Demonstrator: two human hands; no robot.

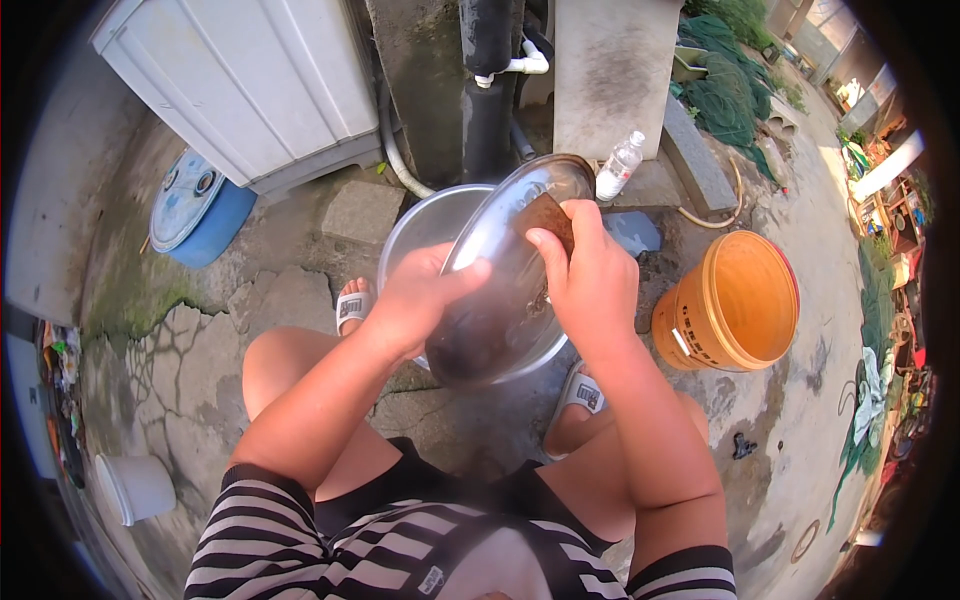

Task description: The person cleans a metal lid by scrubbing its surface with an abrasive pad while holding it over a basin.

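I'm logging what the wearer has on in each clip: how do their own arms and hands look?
The left hand and right hand are ungloved, with no watch or bracelet visible. The short sleeves have black and pale stripes, ending in dark cuffs; the forearms are bare.

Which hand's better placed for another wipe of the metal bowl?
Likely the right. The right hand pinches the brown pad up against the bowl; the left hand is busy gripping the bowl's left edge, thumb over its face.
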